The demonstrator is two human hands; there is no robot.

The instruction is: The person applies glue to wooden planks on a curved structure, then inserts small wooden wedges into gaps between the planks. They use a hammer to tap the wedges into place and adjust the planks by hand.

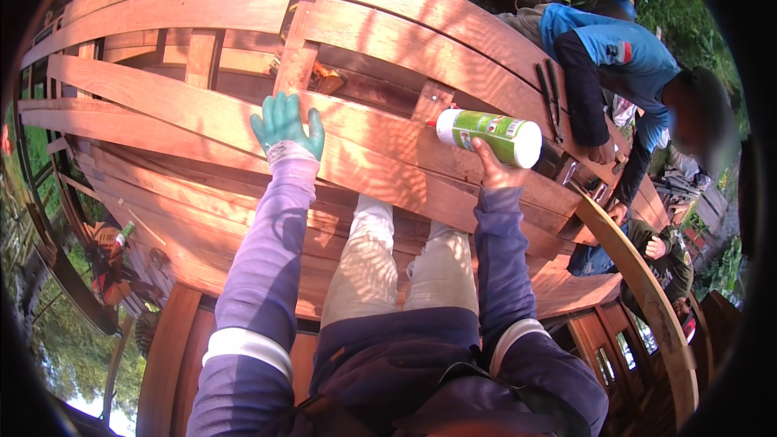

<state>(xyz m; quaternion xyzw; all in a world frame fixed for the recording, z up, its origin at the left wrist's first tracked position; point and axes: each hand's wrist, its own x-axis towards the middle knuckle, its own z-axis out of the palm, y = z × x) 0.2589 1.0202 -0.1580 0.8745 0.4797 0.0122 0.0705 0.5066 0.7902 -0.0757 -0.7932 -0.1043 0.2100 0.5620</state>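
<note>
My right hand (pixel 495 168) is bare and wrapped round a white plastic squeeze bottle (pixel 479 133) with a green label. The bottle lies on its side over the planks, its small red tip pointing left and its white base to the right. In a teal glove, my left hand (pixel 287 123) rests with fingers spread on a long reddish-brown wooden plank (pixel 356 125). It lies close to where a short crosspiece (pixel 298 65) meets that plank. Whether anything has come out of the bottle, I cannot tell.
Curved planks with open gaps between them surround me. An orange tool (pixel 325 81) sits down in one gap. Long-handled pliers or cutters (pixel 550 97) lie at the right, beside a co-worker in a blue shirt (pixel 623 48) bending over metal clamps (pixel 597 190). Another person (pixel 660 255) is lower right.
</note>
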